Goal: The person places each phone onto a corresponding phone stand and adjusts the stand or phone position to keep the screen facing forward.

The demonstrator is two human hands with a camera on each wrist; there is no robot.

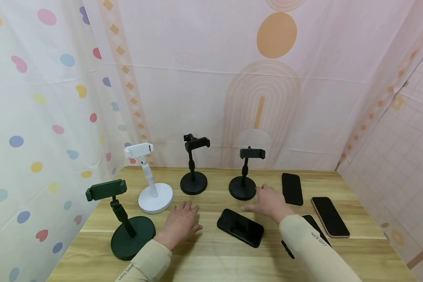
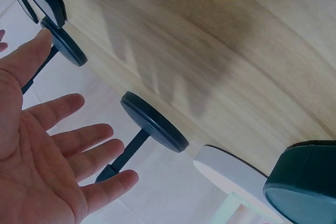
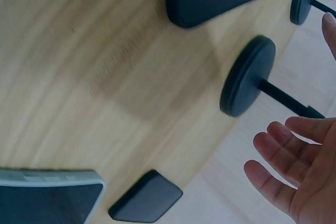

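Four phone stands [image 1: 243, 174] wait with clamps bare and four phones [image 1: 240, 227] lie flat on the tabletop [image 1: 211, 258], while both hands [image 1: 269, 203] hover, fingers spread, holding nothing.

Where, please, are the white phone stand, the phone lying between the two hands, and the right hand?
White phone stand [image 1: 155, 197]: head view, on its round base.
Phone between the hands [image 1: 240, 227]: head view, middle of its dark screen.
Right hand [image 1: 269, 203]: head view, back of the hand.
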